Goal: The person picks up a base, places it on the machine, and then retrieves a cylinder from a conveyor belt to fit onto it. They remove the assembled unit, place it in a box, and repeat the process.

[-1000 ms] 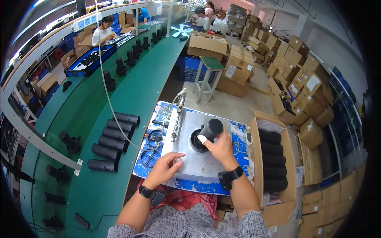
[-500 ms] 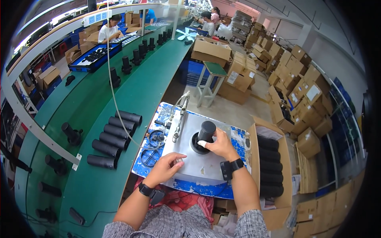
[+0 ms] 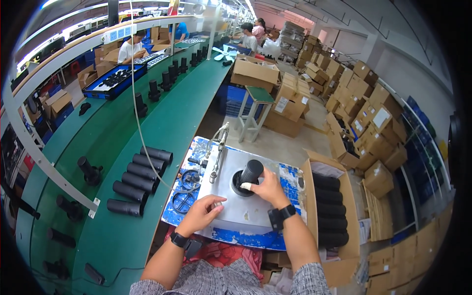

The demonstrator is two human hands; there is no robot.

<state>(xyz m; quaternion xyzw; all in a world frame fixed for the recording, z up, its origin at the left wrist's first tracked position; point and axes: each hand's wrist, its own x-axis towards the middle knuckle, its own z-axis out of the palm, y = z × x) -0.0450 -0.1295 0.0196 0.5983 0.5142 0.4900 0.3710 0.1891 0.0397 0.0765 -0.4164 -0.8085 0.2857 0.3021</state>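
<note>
Gripping the black cylinder (image 3: 251,172) standing in the round socket of the metal plate (image 3: 235,212), the right hand (image 3: 266,188) is closed on it; the left hand (image 3: 201,213) rests flat, open, on the plate's near-left part. A tilted cylinder could jam there.

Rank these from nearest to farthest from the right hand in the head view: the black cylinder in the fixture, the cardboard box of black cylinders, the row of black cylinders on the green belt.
1. Black cylinder in the fixture: gripped by the right hand.
2. Cardboard box of black cylinders: just to the hand's right.
3. Row of black cylinders on the green belt: far left, beyond the left hand.
</note>
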